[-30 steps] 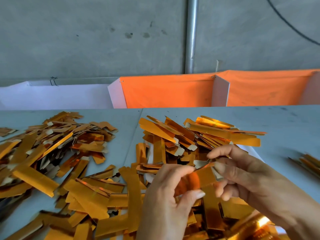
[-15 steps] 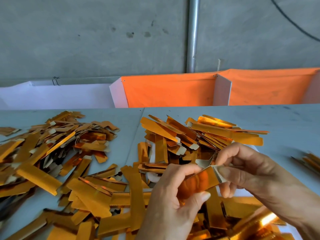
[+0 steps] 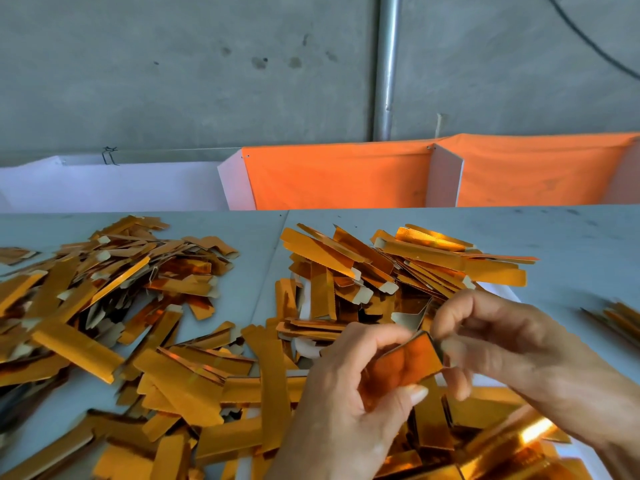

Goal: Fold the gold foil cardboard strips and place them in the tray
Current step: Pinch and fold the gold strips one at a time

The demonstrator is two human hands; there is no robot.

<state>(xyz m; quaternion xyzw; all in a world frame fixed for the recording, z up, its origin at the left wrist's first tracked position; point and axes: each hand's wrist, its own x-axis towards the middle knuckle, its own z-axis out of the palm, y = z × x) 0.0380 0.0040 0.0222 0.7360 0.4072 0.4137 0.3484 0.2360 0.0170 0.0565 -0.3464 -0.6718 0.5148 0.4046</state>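
In the head view, both hands meet at the lower right of the frame over a pale grey desk (image 3: 571, 244). The left hand (image 3: 349, 407) grips a short shiny gold foil cardboard strip (image 3: 403, 367), its fingers (image 3: 374, 336) curled over the strip's upper edge and the thumb pressed against its lower edge. The right hand (image 3: 512, 344) pinches the strip's right end between thumb and forefinger, the other fingers curled beneath. The strip is held just above the desk, tilted, with its foil face toward the camera and a bend showing at its right end.

A loose heap of gold foil strips (image 3: 104, 306) covers the left and lower middle of the frame. A second heap of gold strips (image 3: 408, 265) lies at centre, just beyond the hands, partly on a white tray (image 3: 500, 289) whose edge shows beside the right hand. A few more strips (image 3: 620, 318) sit at the right edge.

Across the upper middle hangs an orange cloth (image 3: 339, 178), a white panel (image 3: 110, 185) to its left, a metal pipe (image 3: 387, 64) upright on the grey concrete wall (image 3: 173, 64).
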